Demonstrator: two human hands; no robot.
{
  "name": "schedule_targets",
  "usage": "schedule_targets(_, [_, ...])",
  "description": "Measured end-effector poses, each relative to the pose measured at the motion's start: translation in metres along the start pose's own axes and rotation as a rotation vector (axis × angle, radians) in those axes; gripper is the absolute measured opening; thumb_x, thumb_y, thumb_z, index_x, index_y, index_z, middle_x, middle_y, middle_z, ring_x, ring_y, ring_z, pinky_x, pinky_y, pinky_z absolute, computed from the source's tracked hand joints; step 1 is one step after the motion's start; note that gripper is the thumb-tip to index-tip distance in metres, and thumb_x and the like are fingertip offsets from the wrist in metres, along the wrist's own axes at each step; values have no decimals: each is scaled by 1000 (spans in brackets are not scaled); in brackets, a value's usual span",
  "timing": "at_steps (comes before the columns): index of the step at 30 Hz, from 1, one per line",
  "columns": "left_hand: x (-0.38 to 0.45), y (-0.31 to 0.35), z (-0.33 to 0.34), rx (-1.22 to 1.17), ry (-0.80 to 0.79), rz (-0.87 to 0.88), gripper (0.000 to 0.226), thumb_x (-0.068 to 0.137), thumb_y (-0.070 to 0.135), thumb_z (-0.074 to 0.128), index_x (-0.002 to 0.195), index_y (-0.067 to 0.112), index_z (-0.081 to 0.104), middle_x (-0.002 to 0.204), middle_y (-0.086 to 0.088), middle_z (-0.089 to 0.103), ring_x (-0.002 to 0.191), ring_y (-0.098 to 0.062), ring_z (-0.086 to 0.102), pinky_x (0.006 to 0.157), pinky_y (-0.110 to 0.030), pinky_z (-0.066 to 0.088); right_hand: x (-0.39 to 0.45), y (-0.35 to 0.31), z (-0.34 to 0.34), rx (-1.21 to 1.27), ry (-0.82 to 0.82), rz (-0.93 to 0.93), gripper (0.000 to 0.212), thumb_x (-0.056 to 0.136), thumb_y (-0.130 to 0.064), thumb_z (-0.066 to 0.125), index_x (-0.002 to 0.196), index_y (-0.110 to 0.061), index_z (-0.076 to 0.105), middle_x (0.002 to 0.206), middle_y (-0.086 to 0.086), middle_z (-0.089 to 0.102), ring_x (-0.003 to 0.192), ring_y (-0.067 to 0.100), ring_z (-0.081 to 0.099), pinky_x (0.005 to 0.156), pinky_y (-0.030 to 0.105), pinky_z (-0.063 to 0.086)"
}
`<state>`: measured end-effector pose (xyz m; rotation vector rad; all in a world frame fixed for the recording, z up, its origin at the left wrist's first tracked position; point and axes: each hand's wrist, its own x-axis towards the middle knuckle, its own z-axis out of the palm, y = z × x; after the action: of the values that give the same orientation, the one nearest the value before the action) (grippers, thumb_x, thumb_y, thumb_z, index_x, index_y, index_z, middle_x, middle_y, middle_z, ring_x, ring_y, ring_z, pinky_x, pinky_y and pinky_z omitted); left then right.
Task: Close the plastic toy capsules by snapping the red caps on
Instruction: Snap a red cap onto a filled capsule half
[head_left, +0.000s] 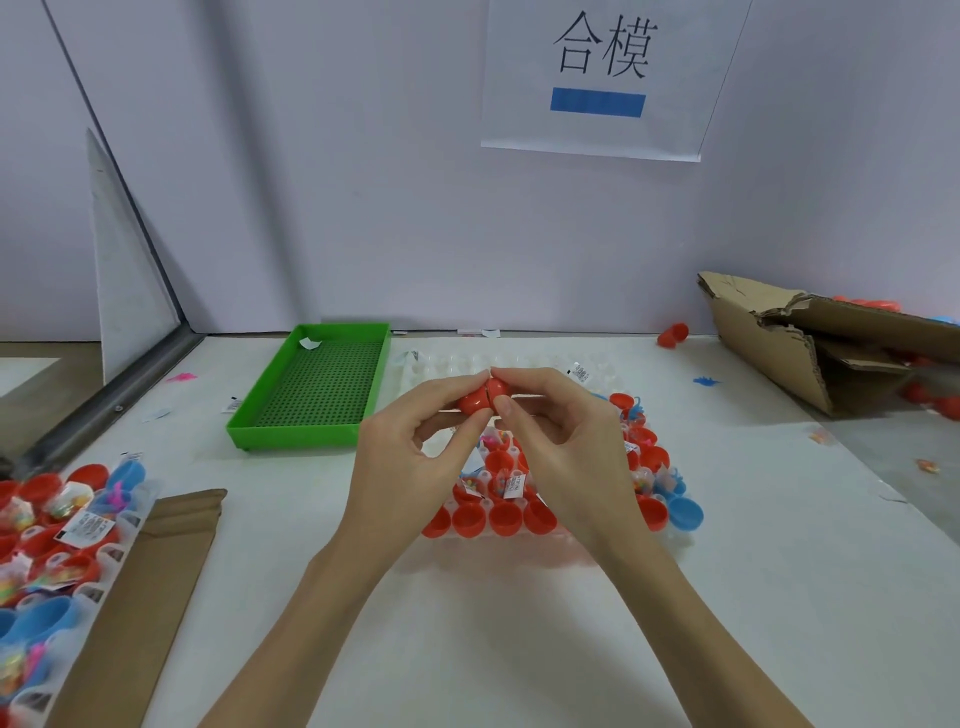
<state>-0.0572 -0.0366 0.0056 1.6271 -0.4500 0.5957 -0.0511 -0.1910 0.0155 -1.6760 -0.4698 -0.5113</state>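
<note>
White counter (467, 623) runs from the near edge to a pale partition wall, and the person works over its middle.

Nearest, at the left edge, a clear cell tray (62, 525) holds red and blue capsule halves, many with small bagged toys and labels in them; a flat strip of brown cardboard (156, 571) lies just beside it. In the middle, under the hands, a second clear tray (545, 512) carries rows of open red halves, a few blue ones at its right end, and some toys tucked in the cells.

Above that tray the left hand (410, 457) and the right hand (561, 441) each pinch one side of a red capsule (480, 397) between thumb and fingertips. A dark seam shows between its two halves, so it appears not yet fully snapped. The step in hand looks like the closing squeeze itself; the next move likely calls for pressing the halves squarely together until the seam vanishes, then setting the capsule down.

Farther back, a green mesh-bottomed tray (311, 387) holds only a scrap of paper. At the far right, a torn cardboard box (810, 343) has red capsules inside and around it.
</note>
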Motion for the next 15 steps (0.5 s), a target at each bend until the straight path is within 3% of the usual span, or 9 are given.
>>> schedule_targets(6, [-2,0,4,-51,27,-7,33,91,-6,74,120,10,76,116,0,77,111,-18,73,93,-22,56,2,1,-3,-23,-13,-41,27,94,-7,71,114,-24,72,104,-16,74,102,4,71,87,13,54])
schedule_targets(12, [-4,6,8,-97,43,-45,38,90,-6,75,116,22,76,110,8,78,104,-14,75,90,-17,56,4,2,-7,-6,-49,-52,27,96,-3,67,115,-23,71,107,-12,74,105,8,70,88,15,54])
schedule_targets(15, [-3,7,9,-130,57,-60,36,91,-5,75,120,17,76,112,5,78,104,-16,76,91,-18,56,5,2,-7,16,-62,-58,26,98,-3,64,115,-22,70,108,-13,72,107,11,70,88,17,54])
